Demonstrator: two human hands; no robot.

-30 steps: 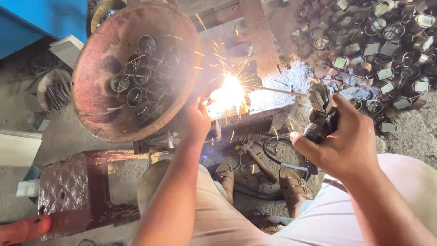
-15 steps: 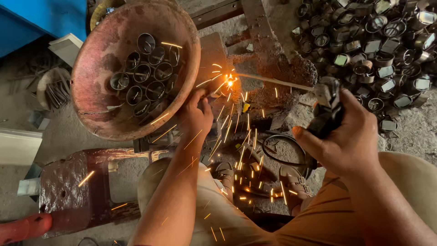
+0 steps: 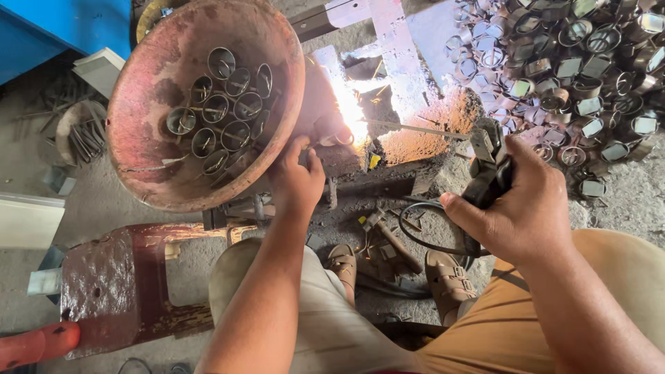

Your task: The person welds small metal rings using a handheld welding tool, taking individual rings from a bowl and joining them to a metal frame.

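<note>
At the middle of the scene a bright white welding glare (image 3: 352, 114) burns where the tip of a thin welding rod (image 3: 415, 129) meets a small metal piece (image 3: 325, 131) on a rusty work block (image 3: 415, 131). To the right, the right hand (image 3: 516, 208) is closed tight around a black electrode holder (image 3: 488, 173), which clamps the rod so that it runs nearly level leftward to the glare; a black cable (image 3: 422, 239) loops from the holder down toward the floor. Just left of the glare, the left hand (image 3: 296, 180) is curled with its fingers pressed to the metal piece, steadying it right beside the light — whether it truly pinches the piece cannot be told.

Touching that hand's far-left side stands a big rusty red bowl (image 3: 149, 163), tilted toward the camera and holding a cluster of short metal rings (image 3: 222, 114) on edge. Far right, a heap of similar shiny metal rings (image 3: 575, 76) covers the ground. Near the person, both knees frame two feet in tan sandals (image 3: 450, 277), with a hammer (image 3: 395, 242) lying between them on the gritty floor (image 3: 104, 201). At the near left sits a dark reddish metal block (image 3: 104, 284) — a red handle (image 3: 38, 343) pokes in beside it — and a blue panel (image 3: 55, 28) fills the far left corner.
</note>
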